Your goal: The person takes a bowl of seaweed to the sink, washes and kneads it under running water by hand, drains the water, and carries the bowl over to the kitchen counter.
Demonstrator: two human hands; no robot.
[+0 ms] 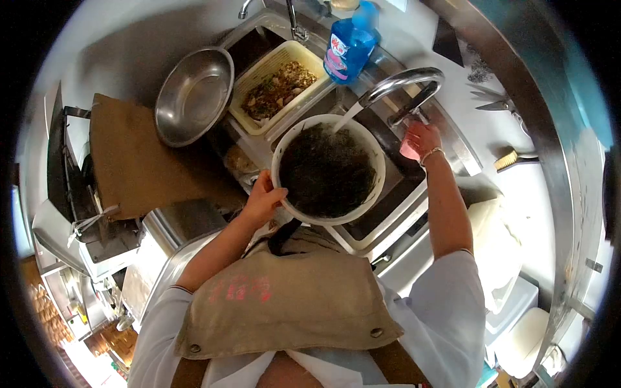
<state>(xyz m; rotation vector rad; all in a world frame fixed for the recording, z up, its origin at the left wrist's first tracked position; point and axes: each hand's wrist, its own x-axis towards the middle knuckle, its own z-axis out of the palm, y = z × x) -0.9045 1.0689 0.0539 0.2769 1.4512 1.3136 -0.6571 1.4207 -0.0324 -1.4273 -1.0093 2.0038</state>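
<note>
A round white container (281, 194) full of water and dark, stringy greens (326, 171) stands over the sink. Water runs into it from a curved chrome faucet (394, 79). My left hand (264, 199) grips the container's left rim, thumb on top. Beside the faucet's base, at the sink's right edge, my right hand (422, 140) is closed, with a pink thing (409, 147) at its fingers. Whether the fingers also touch the faucet handle is hard to make out.
Behind the container are a cream basket (243, 115) of chopped food scraps and a blue soap bottle (349, 48). A metal bowl (194, 96) leans at the left. Scissors (501, 105) and a brush (515, 160) lie on the right.
</note>
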